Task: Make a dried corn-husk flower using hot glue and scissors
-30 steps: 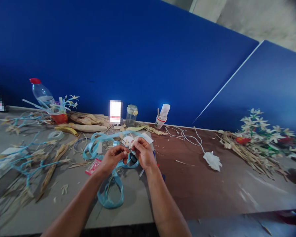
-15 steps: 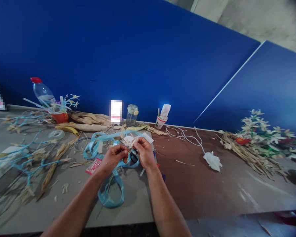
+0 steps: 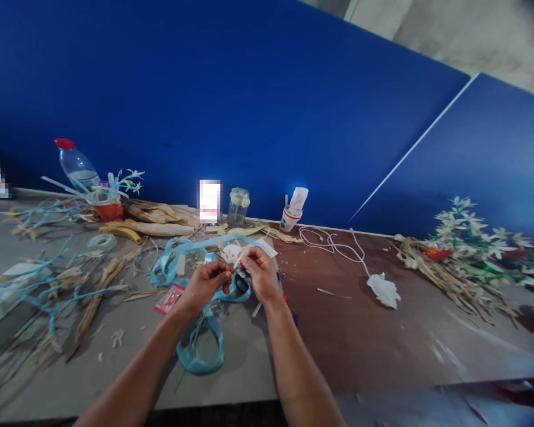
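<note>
Pinched between both hands, a small pale husk flower (image 3: pixel 234 256) sits above the grey table (image 3: pixel 115 367).

Largest first: light-blue ribbon (image 3: pixel 200 350) loops under my wrists. My left hand (image 3: pixel 203 286) and right hand (image 3: pixel 258 274) close fingertips on the flower; I judge I'm shaping petals, needing a finer pinch. The fingers hide its stem, so I cannot make out detail.

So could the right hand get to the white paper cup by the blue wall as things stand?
Probably yes: the right hand is pinching a small pale piece with the left hand, but bare brown table lies between it and the cup.
</note>
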Demonstrator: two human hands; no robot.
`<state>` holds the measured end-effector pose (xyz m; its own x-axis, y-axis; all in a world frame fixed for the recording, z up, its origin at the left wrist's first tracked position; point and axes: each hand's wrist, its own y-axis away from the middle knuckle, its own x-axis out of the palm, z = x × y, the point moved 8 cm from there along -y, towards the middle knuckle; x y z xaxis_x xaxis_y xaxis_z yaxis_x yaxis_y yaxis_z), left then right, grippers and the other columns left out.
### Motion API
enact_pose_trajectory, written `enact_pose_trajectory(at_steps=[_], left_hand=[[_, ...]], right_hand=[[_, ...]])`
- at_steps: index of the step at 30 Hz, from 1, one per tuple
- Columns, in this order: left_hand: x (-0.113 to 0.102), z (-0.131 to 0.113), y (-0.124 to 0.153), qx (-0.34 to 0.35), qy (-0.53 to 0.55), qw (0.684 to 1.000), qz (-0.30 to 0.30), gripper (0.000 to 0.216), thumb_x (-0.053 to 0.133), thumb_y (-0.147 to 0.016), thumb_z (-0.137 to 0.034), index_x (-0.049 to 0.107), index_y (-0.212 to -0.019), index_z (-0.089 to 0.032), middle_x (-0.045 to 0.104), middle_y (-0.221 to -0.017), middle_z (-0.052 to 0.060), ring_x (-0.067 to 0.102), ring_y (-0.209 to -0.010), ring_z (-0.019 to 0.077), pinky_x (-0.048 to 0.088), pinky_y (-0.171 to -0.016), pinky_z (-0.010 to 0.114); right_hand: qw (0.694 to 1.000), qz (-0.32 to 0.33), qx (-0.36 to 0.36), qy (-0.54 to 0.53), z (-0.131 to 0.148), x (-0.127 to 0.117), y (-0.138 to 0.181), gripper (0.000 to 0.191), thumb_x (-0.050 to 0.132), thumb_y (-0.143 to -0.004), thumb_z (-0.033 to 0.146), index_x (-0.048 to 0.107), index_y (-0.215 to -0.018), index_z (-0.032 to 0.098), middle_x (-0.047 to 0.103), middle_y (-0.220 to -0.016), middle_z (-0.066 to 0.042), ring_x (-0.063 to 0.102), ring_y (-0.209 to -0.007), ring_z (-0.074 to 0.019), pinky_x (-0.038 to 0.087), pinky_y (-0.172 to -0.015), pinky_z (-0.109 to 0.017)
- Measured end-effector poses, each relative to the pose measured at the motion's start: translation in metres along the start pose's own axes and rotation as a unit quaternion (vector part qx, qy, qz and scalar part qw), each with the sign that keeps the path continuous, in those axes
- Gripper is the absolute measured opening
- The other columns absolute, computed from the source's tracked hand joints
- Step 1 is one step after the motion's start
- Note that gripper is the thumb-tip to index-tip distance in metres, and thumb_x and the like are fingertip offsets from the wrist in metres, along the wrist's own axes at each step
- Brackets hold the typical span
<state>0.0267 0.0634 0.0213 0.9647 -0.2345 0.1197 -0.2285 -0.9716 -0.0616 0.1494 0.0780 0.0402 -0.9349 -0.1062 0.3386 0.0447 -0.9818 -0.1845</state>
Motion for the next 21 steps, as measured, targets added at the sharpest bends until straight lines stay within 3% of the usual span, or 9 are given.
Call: enact_pose_trajectory(at_steps=[21], left_hand=[[-0.0023, 0.0022, -0.0005, -0.005, -0.01, 1.0, -0.021, 0.019, 0.066, -0.07, -0.031, 0.061, -0.074, -0.014, 0.058, -0.054, -0.003, 0.053, -0.046, 0.0096, 0.039, -0.05, 0.022]], right_hand=[[0.999, -0.007, -0.014, 0.043, -0.0008, -0.0018, 0.0004, 0.016, 0.066, -0.07, 0.03, 0.054, -0.075, 0.019, 0.055, -0.066, 0.004, 0.047, -0.059, -0.0091, 0.038, -0.059, -0.022]])
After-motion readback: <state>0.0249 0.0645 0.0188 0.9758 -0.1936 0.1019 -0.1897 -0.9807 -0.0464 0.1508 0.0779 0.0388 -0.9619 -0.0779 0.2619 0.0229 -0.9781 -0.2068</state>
